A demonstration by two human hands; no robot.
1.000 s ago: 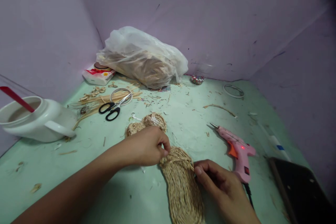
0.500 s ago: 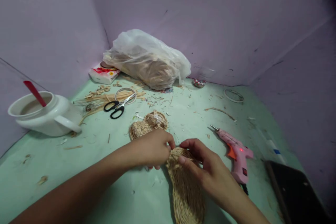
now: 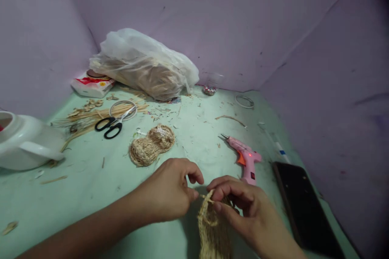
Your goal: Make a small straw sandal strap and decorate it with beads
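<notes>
"As the right hand (image 3: pixel 253 212) pinches its top, where's the woven straw piece (image 3: pixel 212 236)?"

"By the near side of the green desk (image 3: pixel 194 129) (pink glue gun (image 3: pixel 246 158) past it). The left hand's (image 3: pixel 172 190) finger and thumb are apart, beside it."

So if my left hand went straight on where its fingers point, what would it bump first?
Probably the woven piece, its top edge near your left hand, or your right hand; depth is unclear.

Plain purple walls (image 3: pixel 212 20) with scattered dark marks meet in corners behind a pale green tabletop (image 3: pixel 194 133).
</notes>
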